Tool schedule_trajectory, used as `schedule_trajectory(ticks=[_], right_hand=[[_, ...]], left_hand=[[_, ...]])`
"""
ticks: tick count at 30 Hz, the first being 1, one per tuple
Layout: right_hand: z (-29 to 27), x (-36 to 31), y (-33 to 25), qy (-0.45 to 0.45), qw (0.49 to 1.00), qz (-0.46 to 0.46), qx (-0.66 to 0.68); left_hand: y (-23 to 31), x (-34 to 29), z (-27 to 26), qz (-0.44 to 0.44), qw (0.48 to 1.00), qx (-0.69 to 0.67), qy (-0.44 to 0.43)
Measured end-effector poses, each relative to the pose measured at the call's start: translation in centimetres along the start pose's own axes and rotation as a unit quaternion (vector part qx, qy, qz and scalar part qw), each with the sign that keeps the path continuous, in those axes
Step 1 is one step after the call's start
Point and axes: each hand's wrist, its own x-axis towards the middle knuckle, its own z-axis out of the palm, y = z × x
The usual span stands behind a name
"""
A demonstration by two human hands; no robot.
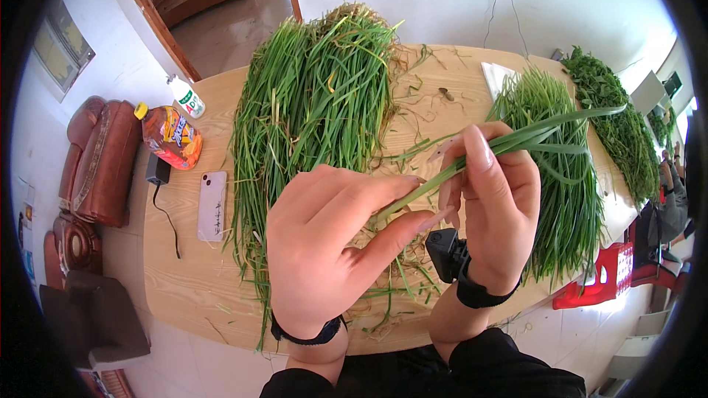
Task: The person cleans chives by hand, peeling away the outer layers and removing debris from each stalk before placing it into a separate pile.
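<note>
A small bunch of garlic chives [544,131] is held between my two hands over the middle of the table, its green leaves reaching out to the right. My right hand [503,203] grips the bunch between thumb and fingers. Lower down, my left hand [313,232] has thumb and fingertips closed around the pale stem end. To the left of my hands lies a big, untidy heap of garlic chives [313,96], with dry brown bits along its right side. On the right rests a neater pile of garlic chives [566,206], partly behind my right hand.
Loose trimmings [422,112] litter the wooden table [181,265]. A phone [212,206], an orange drink bottle [171,136], a white bottle [186,96] and a black adapter [158,170] sit at the left. Leafy greens [616,118] lie far right; a red crate [601,280] stands below.
</note>
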Motion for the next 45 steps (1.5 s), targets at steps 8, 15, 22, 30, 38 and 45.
schedule_trajectory(ticks=[8,15,22,30,38,45], right_hand=[[0.0,-0.1,0.1,-0.025,0.999,-0.038,0.025],[-0.6,0.2,0.6,-0.089,0.991,-0.067,0.077],[-0.1,-0.3,0.3,-0.107,0.992,-0.065,0.034],[-0.1,-0.2,0.6,-0.147,0.981,-0.122,-0.044],[-0.1,0.2,0.4,-0.124,0.985,-0.118,-0.001],[-1.4,0.7,0.7,-0.175,0.965,-0.174,-0.093]], left_hand=[[-0.3,0.1,0.1,0.057,0.998,0.006,0.040],[-1.2,0.2,0.4,0.102,0.988,-0.023,0.110],[0.0,-0.2,0.7,-0.028,0.983,-0.095,0.155],[0.3,-0.3,0.4,-0.221,0.928,-0.261,0.149],[-1.0,-0.1,-1.0,-0.079,0.976,-0.194,0.061],[-0.8,-0.3,-0.7,-0.152,0.956,-0.238,0.075]])
